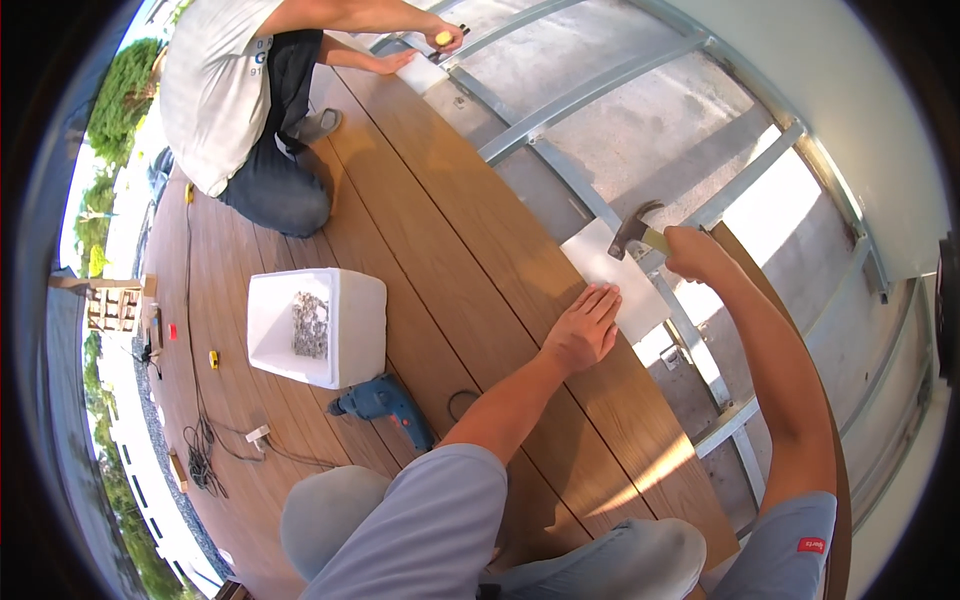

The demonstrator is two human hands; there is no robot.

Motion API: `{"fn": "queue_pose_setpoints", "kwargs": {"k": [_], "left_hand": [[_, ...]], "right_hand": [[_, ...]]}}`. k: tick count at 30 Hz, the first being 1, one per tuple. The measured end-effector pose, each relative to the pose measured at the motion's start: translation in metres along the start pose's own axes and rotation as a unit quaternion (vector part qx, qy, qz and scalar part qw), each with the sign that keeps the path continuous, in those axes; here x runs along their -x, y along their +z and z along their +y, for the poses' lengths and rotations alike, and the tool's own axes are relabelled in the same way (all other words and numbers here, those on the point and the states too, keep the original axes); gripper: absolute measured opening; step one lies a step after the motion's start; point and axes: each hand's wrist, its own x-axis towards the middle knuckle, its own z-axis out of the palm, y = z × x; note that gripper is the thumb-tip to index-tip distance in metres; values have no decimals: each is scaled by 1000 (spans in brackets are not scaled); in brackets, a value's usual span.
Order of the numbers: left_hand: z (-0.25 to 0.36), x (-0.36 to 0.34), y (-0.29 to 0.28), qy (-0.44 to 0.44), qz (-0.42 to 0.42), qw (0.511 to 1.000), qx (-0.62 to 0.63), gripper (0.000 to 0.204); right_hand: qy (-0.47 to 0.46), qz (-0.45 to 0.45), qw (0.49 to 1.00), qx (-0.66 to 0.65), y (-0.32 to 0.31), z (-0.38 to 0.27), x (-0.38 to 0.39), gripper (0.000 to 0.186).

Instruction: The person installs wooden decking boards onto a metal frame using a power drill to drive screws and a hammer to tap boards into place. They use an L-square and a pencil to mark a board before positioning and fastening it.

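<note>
My right hand (pixel 695 255) is wrapped round the handle of a claw hammer (pixel 632 230). The hammer's dark metal head hangs over a flat white block (pixel 615 275), which lies against the edge of the outermost brown deck board (pixel 520 270). My left hand (pixel 588 328) rests flat at that edge, its fingers stretched out and their tips touching the white block or just beside it. Whether the hammer touches the block, I cannot tell.
A co-worker (pixel 220 110) kneels at the far left, holding a yellow-ended tool and a white block. A white foam box (pixel 365 320) with small metal parts and a blue drill (pixel 390 408) stand on the boards. Metal joists (pixel 600 90) lie exposed to the right; cables (pixel 205 450) trail left.
</note>
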Motion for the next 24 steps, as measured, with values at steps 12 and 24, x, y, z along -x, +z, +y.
{"fn": "queue_pose_setpoints", "kwargs": {"k": [12, 24], "left_hand": [[-12, -4, 10, 20, -18, 998, -52, 45], [-23, -4, 29, 128, -36, 978, -158, 41]], "right_hand": [[158, 65, 974, -152, 31, -3, 50, 18], [377, 119, 809, -435, 255, -68, 416, 48]]}}
